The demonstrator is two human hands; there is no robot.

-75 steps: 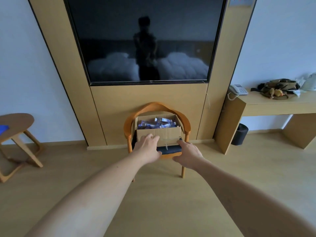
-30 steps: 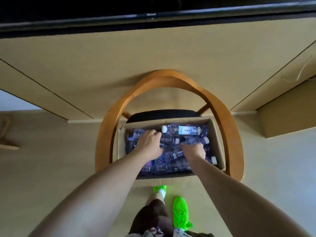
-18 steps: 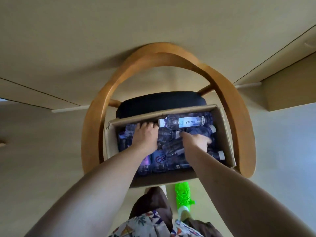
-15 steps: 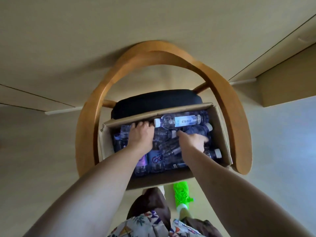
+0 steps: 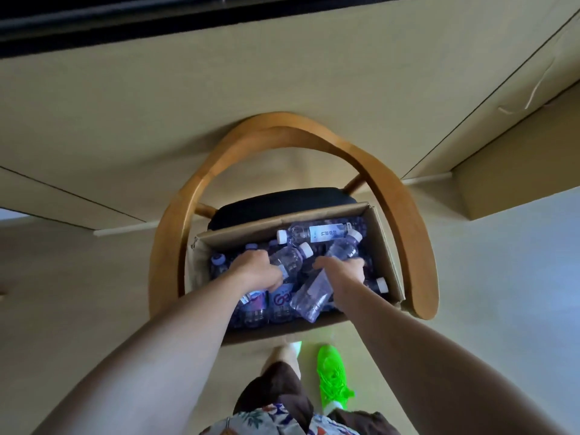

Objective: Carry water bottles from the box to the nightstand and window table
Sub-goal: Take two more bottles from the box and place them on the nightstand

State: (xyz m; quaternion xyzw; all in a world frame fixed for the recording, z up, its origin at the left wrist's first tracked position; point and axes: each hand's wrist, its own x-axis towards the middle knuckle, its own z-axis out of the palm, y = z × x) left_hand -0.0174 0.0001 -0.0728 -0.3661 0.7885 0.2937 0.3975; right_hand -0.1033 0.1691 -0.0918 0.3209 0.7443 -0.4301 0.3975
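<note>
A cardboard box (image 5: 384, 246) full of plastic water bottles is seen from above, set on the black cushioned seat (image 5: 282, 200) of a wooden armchair (image 5: 405, 221) whose curved backrest arches round the far side of the box. The chair is placed against a tan wood wall panel (image 5: 219, 89), with the dark lower edge of a television (image 5: 157, 17) visible at the far top. Both bare arms are stretched down into the box. A bottle with a white cap (image 5: 290, 262) is held by the left hand (image 5: 255, 273), whose grip is closed round its body, the cap pointed far and to the right. A second bottle (image 5: 317, 291) is gripped round its middle by the right hand (image 5: 343, 274); it is tilted, with its base raised toward the near edge of the box and its cap end angled to the far right. Other bottles are left lying loose in the box: one with a white label (image 5: 317, 233) is laid along the far wall, and a white-capped one (image 5: 381, 284) is tucked against the right wall. At the near edge, dark shorts (image 5: 276, 394), a patterned shirt (image 5: 260, 423) and a bright green shoe (image 5: 332, 378) are seen on the pale floor (image 5: 78, 293).
</note>
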